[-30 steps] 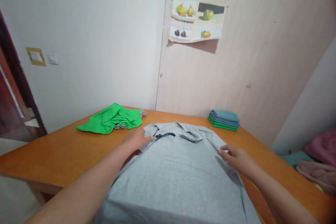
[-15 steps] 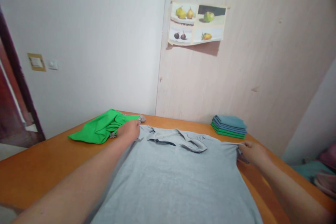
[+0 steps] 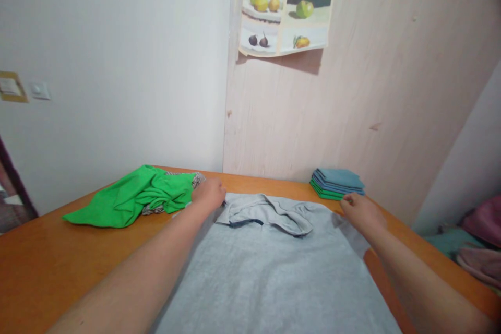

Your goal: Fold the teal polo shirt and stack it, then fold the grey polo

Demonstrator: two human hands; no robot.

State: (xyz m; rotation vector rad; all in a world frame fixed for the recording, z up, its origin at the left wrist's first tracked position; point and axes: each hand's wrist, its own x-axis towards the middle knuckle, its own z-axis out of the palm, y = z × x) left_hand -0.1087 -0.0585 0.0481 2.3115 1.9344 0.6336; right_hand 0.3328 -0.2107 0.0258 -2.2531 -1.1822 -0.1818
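The long orange-brown wooden table (image 3: 58,266) carries everything here, running back to the pale wall. Spread flat across its middle lies the light grey cotton polo shirt (image 3: 274,276), collar away from the person and rumpled in a small heap between the two hands.

The left hand (image 3: 209,194) is curled down on the shirt's far left shoulder corner, fingers closed; it seems to pinch the cloth, though the fingertips are hidden under the knuckles, so I cannot be sure how much fabric it has. The right hand (image 3: 360,211) rests on the far right shoulder corner, fingers bent and pressing or pinching the edge there.

To do this well, I judge that both corners want an even outward pull, kept low against the table, so the shoulder line lies straight and the collar creases ease out.

The crumpled bright green cloth garment (image 3: 133,199) lies just beside the left hand, close enough to snag. The small stack of folded blue and green cloths (image 3: 337,182) sits just behind the right hand.
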